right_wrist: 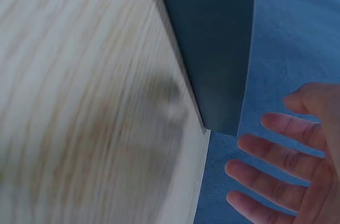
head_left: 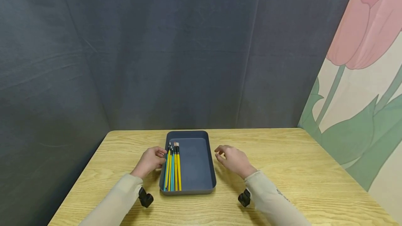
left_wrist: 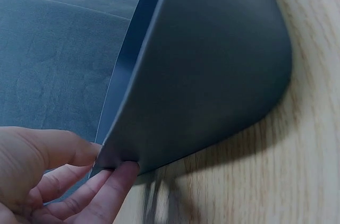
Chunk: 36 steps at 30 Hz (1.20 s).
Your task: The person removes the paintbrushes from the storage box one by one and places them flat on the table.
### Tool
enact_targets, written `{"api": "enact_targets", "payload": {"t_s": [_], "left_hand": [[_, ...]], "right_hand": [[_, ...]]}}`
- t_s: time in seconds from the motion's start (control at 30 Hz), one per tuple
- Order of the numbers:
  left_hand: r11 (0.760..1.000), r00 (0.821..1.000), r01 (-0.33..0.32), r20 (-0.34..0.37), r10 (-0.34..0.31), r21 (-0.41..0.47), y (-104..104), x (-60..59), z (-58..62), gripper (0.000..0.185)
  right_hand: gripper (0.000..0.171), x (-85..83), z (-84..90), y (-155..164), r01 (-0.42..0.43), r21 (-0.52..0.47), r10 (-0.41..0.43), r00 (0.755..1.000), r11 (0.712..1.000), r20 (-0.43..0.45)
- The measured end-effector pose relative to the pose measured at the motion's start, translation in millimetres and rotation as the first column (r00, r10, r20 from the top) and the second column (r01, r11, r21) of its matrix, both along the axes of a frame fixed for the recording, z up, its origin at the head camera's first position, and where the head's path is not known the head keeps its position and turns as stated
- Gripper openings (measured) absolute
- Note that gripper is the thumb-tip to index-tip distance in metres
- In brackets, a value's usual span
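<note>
A dark grey rectangular tray (head_left: 196, 184) rests on the wooden table. Inside it, along the left side, lie several paintbrushes (head_left: 174, 170) with yellow and teal handles, bristles toward the far end. My left hand (head_left: 150, 161) is at the tray's left wall; in the left wrist view its thumb (left_wrist: 79, 151) meets the rim while fingertips (left_wrist: 127, 171) lie against the outer wall, pinching the edge. To the right of the tray, my right hand (head_left: 233, 159) hovers with fingers spread and loosely bent. The right wrist view shows a gap between those fingers (right_wrist: 276, 152) and the tray wall (right_wrist: 218, 59).
Pale wood table (head_left: 273, 163) extends on both sides of the tray. A dark grey curtain (head_left: 188, 51) hangs behind it. At the right stands a wall painted with tulips (head_left: 364, 34). Black wrist cameras (head_left: 146, 198) sit below both sleeves.
</note>
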State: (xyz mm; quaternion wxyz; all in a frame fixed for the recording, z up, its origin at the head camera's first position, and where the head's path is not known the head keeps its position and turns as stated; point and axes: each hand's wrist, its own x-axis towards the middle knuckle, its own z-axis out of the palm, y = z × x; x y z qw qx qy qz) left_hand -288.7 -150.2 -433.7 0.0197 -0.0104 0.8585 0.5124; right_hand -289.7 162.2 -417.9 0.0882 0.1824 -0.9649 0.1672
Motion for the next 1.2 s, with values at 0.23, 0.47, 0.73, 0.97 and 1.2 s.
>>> {"api": "enact_targets", "payload": {"t_s": [0.23,0.47,0.73,0.97,1.2], "left_hand": [[1.000,1.000,0.000,0.004,0.000,-0.006,-1.1,-1.2,-0.4,0.033],[1.000,1.000,0.001,0.015,-0.001,-0.016,-2.4,-1.2,-0.2,0.034],[1.000,1.000,0.009,0.020,-0.008,-0.008,-1.8,-0.7,1.7,0.034],[1.000,1.000,0.005,0.026,-0.005,-0.003,-2.3,-1.7,1.0,0.034],[1.000,1.000,0.005,0.031,-0.004,0.000,-1.5,-2.0,0.7,0.035]], "right_hand": [[0.018,1.1,6.9,-3.8,-0.006,-0.015,0.006,1.000,1.000,0.021],[0.019,0.4,19.1,-10.3,-0.022,-0.060,0.025,0.999,0.998,0.048],[0.018,-0.6,39.3,-17.4,-0.023,-0.178,0.047,0.991,0.984,0.129],[0.020,-5.5,58.5,-27.9,-0.058,-0.305,0.123,0.972,0.951,0.198],[0.022,-7.2,62.6,-43.9,-0.082,-0.440,0.217,0.939,0.894,0.265]]}}
